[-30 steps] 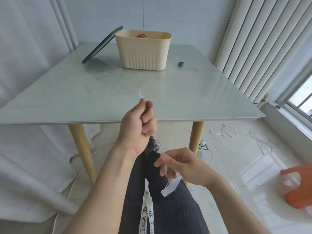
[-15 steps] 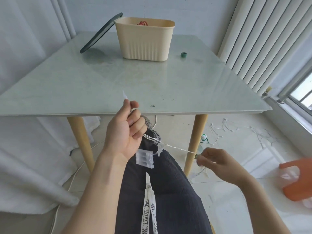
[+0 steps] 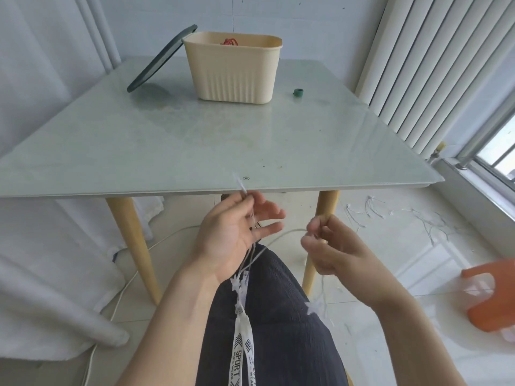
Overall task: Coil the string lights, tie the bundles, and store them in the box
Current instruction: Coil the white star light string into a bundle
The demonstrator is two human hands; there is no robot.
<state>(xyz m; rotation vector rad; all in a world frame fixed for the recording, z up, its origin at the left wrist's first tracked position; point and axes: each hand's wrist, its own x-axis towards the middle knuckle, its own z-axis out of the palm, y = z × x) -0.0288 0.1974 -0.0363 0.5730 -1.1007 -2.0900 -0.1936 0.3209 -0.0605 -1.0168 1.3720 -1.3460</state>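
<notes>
1. String lights (image 3: 252, 256) hang just below the near edge of the tabletop (image 3: 195, 140), draped through the left hand (image 3: 231, 235) above the person's lap.

2. Compared with half a second earlier, the left hand has opened: its fingers, then curled round the gathered loops, are now spread, and only the thumb and forefinger pinch the wire's short end, which pokes up toward the tabletop edge.

3. The right hand (image 3: 331, 246), earlier stretched out well to the side with the wire taut, has come in close to the left hand; its grip is narrow, fingers curled and pinching the wire.

4. That likely means one winding pass is finishing and the next loop is being brought across, so coiling is under way; tying and storing are not yet done.

5. The strand's long axis runs mostly up and down beneath the left hand, with small star-shaped lamps dangling toward the lap. A second stretch arcs sideways to the right hand and then drops away below it.

6. The box (image 3: 232, 66) stands at the far side of the tabletop, open, with something red inside; its dark lid (image 3: 158, 62) leans against its left wall.

7. More loose strands lie on the floor beyond the tabletop's right leg.
</notes>
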